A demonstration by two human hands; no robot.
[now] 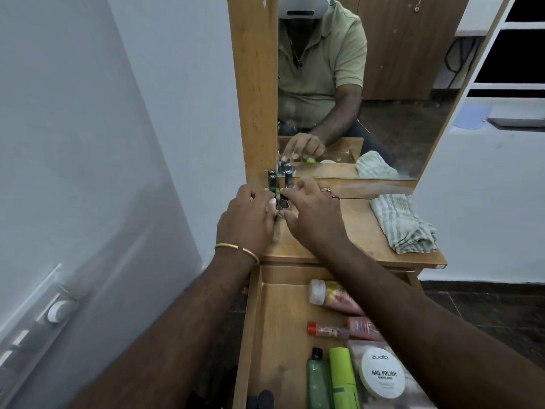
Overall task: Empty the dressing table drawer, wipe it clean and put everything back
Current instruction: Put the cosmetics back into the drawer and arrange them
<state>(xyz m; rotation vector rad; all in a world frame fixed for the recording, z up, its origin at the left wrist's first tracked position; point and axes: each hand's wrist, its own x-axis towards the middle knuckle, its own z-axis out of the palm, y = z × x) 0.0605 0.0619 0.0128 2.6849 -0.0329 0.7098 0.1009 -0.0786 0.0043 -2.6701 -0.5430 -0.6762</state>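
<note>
The wooden drawer (256,326) stands pulled out below the dressing table top (354,228). Inside it lie a white-capped pink tube (330,293), a red-capped tube (327,330), a dark green bottle (317,379), a lime green tube (342,376) and a round white nail polish remover tub (383,373). At the table's back left corner stands a cluster of small dark bottles (272,180). My left hand (247,219) and my right hand (312,214) both close around small bottles in that cluster. Which bottle each hand holds is hidden by the fingers.
A folded striped cloth (404,222) lies on the right of the table top. The mirror (368,84) rises behind, in a wooden frame. A white wall with a switch panel (44,320) is on the left. Dark floor lies right of the drawer.
</note>
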